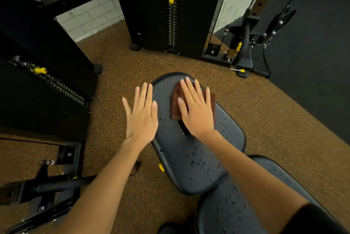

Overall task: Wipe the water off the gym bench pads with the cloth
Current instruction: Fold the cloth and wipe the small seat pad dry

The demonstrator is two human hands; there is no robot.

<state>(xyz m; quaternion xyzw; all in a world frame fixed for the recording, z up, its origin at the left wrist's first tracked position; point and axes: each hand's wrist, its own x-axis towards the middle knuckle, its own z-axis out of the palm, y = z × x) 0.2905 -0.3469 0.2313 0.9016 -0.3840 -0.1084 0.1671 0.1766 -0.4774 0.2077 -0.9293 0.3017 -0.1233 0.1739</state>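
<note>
Droplets still bead both bench pads (189, 158); right hand (197, 112), fingers flat, presses the cloth (175, 101) far-end, left hand (142, 112) hovering spread.

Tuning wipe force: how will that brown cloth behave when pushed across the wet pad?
The cloth is folded and looks soft, so probably floppy and may bunch. Under the flat right hand, it likely slides easily: the pad looks smooth and beaded with water.

A folded brown cloth (175, 101) lies flat near the far end of the black seat pad (191, 158), which is beaded with water drops; the second black pad (227, 209), nearer and to the right, is wet too
</note>
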